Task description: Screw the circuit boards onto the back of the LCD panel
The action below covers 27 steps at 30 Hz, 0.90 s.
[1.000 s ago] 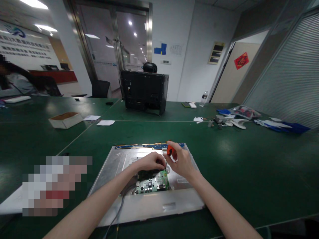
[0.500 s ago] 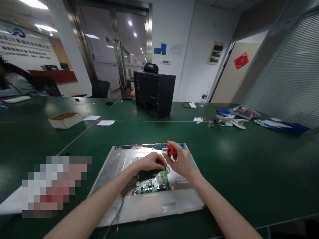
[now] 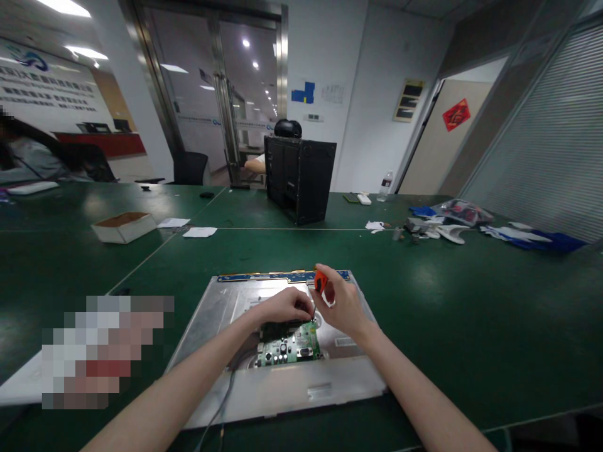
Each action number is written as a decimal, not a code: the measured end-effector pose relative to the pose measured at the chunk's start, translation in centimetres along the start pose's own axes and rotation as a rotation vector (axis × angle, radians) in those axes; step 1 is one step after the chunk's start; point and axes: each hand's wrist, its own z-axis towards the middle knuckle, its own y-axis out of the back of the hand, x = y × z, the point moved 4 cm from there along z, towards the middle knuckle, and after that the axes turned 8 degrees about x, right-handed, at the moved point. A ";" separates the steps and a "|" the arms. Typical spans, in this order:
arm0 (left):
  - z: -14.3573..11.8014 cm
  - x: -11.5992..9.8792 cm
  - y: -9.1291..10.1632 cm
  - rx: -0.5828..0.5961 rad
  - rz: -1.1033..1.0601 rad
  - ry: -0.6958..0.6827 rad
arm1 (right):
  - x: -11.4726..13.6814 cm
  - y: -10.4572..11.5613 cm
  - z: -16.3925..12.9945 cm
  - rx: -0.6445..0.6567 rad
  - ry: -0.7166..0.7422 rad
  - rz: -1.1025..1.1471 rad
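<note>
My right hand [image 3: 343, 306] grips an orange and black screwdriver [image 3: 320, 282] by its handle, which stands nearly upright. Its thin shaft points down to the upper right corner of a green circuit board [image 3: 291, 345]. Close to the screwdriver's tip, the fingers of my left hand [image 3: 288, 306] are pinched together; whatever they hold is too small or hidden to make out. The board lies on a silvery metal display panel [image 3: 348, 373], which has a blue circuit strip [image 3: 254, 276] along its far edge. Dark cables [image 3: 229, 394] run from the board's left side toward me.
Beyond the panel stands a black computer case [image 3: 301, 179] with a person's arm [image 3: 255, 164] behind it. An open box [image 3: 124, 227] and papers [image 3: 200, 232] lie to the left. Gloves, bags and small parts [image 3: 426, 227] are at the right; a bottle [image 3: 385, 186] stands farther back.
The screwdriver handle has shifted slightly left and up in my right hand. My left hand has stayed in place. The black computer case has turned and moved right, exposing an arm behind it.
</note>
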 end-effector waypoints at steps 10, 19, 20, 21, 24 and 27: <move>0.0 0.1 -0.1 -0.006 -0.024 -0.005 | 0.3 0.2 0.0 0.047 0.031 0.015; 0.1 0.1 -0.1 -0.006 -0.007 0.010 | 0.4 0.2 0.2 0.012 0.023 0.013; 0.1 0.1 -0.1 -0.012 -0.010 0.003 | 0.4 0.2 0.2 -0.005 0.032 0.005; 0.1 0.0 -0.1 -0.015 -0.016 -0.003 | 0.4 0.2 0.2 -0.017 0.041 -0.003; 0.1 0.0 -0.1 -0.014 -0.024 -0.005 | 0.4 0.2 0.2 -0.017 0.046 -0.015; 0.1 -0.1 -0.1 -0.021 0.002 0.005 | 0.4 0.2 0.1 0.029 0.034 0.002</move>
